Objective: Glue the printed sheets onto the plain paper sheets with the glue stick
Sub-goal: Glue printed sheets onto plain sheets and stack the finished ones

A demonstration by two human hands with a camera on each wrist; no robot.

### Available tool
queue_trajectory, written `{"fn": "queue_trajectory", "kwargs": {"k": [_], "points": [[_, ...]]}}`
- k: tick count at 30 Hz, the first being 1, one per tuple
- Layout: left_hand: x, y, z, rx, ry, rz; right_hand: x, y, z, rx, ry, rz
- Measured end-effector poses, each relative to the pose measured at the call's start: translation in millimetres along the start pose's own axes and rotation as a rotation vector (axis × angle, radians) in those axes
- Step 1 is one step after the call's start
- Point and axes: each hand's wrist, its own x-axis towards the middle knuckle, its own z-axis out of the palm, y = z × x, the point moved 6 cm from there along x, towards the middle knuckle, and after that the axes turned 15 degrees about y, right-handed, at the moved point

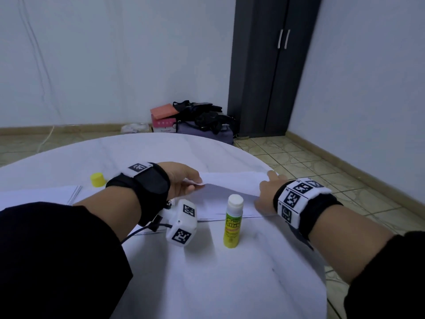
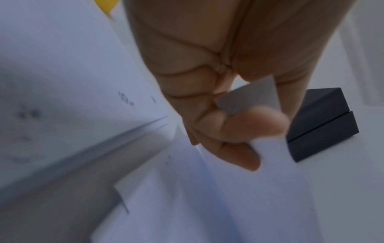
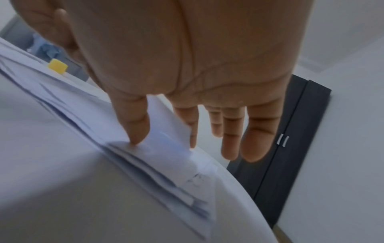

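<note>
A white sheet (image 1: 232,183) is lifted off the pile of sheets (image 1: 230,208) in the middle of the round white table (image 1: 161,146). My left hand (image 1: 186,180) pinches the sheet's left edge between thumb and curled fingers (image 2: 234,128). My right hand (image 1: 268,189) is at the sheet's right edge with straight fingers; its index finger (image 3: 137,128) presses down on the pile while the lifted sheet (image 3: 166,121) rises behind it. The uncapped glue stick (image 1: 233,221) stands upright in front of the pile, between my wrists. Faint print shows on a lower sheet (image 3: 197,179).
The yellow cap (image 1: 97,179) stands at the left, behind a second paper stack (image 1: 46,194). The table's right edge lies just past my right hand. On the floor beyond are bags and boxes (image 1: 195,120) and a dark wardrobe (image 1: 271,65).
</note>
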Motion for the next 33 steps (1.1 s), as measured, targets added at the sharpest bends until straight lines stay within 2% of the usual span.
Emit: {"fn": "queue_trajectory", "kwargs": {"k": [3, 5, 9, 12, 16, 18, 20, 24, 28, 33], "points": [[-11, 8, -23, -0.065, 0.041, 0.036, -6, 6, -10, 0.066, 0.050, 0.076], [-21, 9, -43, -0.084, 0.071, 0.053, -16, 5, -20, 0.132, 0.034, 0.109], [-45, 4, -90, -0.088, 0.147, 0.079, -41, -4, -27, 0.266, -0.076, 0.143], [-66, -5, -128, -0.100, 0.204, 0.081, -70, -16, -28, 0.405, -0.218, 0.152], [-96, -30, -165, -0.045, 0.225, 0.076, -93, -31, -29, 0.644, -0.281, 0.196], [-111, -49, -177, 0.038, 0.212, 0.058, -99, -37, -28, 0.812, -0.314, 0.274], [-125, -69, -187, 0.149, 0.194, 0.039, -101, -38, -27, 0.883, -0.310, 0.339], [-146, -99, -196, 0.417, 0.110, 0.045, -100, -43, -28, 0.889, -0.252, 0.420], [-154, -110, -201, 0.678, 0.091, 0.124, -99, -46, -26, 0.882, -0.222, 0.476], [-160, -108, -200, 1.103, 0.040, 0.231, -94, -51, -30, 0.830, -0.180, 0.441]]}}
